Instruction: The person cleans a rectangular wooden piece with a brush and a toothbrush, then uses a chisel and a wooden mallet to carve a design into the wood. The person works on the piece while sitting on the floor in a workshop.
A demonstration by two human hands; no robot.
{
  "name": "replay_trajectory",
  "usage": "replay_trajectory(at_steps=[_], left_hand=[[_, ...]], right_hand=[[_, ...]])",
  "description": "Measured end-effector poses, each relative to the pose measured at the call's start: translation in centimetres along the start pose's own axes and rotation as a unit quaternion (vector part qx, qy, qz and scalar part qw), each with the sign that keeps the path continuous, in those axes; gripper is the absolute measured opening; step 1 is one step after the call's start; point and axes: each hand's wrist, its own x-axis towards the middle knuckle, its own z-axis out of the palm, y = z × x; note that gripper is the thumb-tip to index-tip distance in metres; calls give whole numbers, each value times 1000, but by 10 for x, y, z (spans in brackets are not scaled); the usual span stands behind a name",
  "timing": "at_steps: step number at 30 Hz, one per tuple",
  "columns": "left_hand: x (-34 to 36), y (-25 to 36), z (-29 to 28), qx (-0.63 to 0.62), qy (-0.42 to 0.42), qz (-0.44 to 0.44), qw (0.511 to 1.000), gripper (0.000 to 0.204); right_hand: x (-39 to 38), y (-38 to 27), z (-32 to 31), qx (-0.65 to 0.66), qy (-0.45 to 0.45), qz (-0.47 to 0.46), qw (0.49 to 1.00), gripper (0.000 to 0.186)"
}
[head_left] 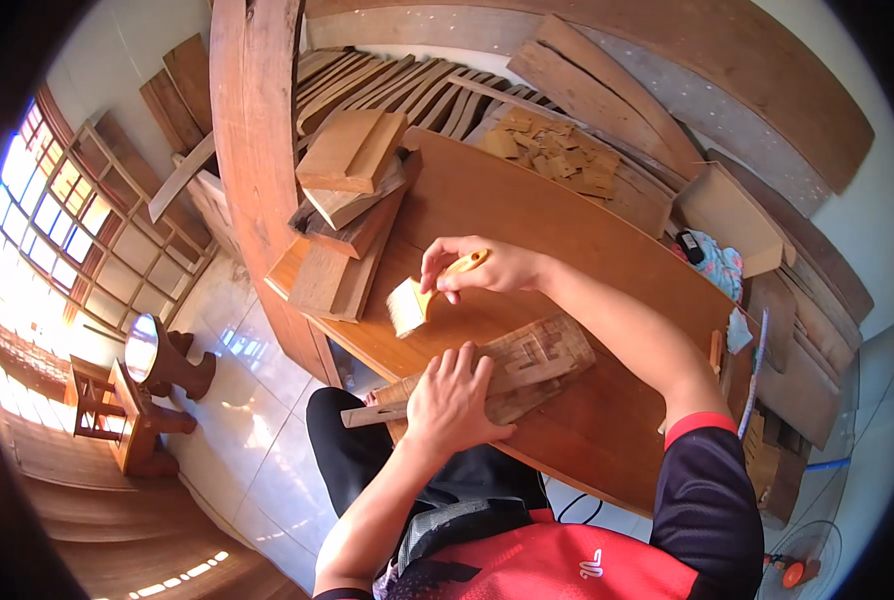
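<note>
My right hand (487, 268) is closed round the yellow handle of a flat paintbrush (409, 306). Its pale bristles point down and left, just above the orange-brown tabletop (527, 240). My left hand (452, 405) lies across a weathered piece of wood (542, 362) at the table's near edge, fingers over its top and thumb along the near side. Cut recesses show in the wood's right part. A narrow wooden strip (372, 411) juts out to the left from under my left hand, above my leg. Where strip and wood meet is hidden.
Beyond the brush, a stack of wooden blocks (352, 150) stands at the table's left end, beside a tall plank (257, 140). Small wood chips (567, 158), a cardboard box (732, 215) and a patterned cloth (717, 262) lie at the far right. A fan (802, 565) stands lower right.
</note>
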Motion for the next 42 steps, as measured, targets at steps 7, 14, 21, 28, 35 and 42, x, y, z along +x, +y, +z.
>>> replay_trajectory(at_steps=[7, 14, 21, 28, 35, 42], left_hand=[[6, 7, 6, -21, 11, 17, 1000, 89], [-2, -1, -2, -16, 1, -11, 1000, 83], [5, -1, 3, -23, 13, 2, 1000, 83], [-2, -5, -1, -24, -7, -10, 1000, 83], [2, 1, 3, -21, 9, -1, 1000, 87], [6, 13, -6, 4, 2, 4, 1000, 84]], right_hand=[[0, 69, -193, -199, 607, -17, 769, 7], [35, 57, -176, -75, 314, -2, 946, 10], [49, 62, -275, -79, 437, -66, 894, 9], [53, 25, -222, -202, 334, -20, 920, 11], [-101, 27, -128, -156, 403, 36, 901, 24], [-255, 63, -27, -321, 473, 15, 820, 23]])
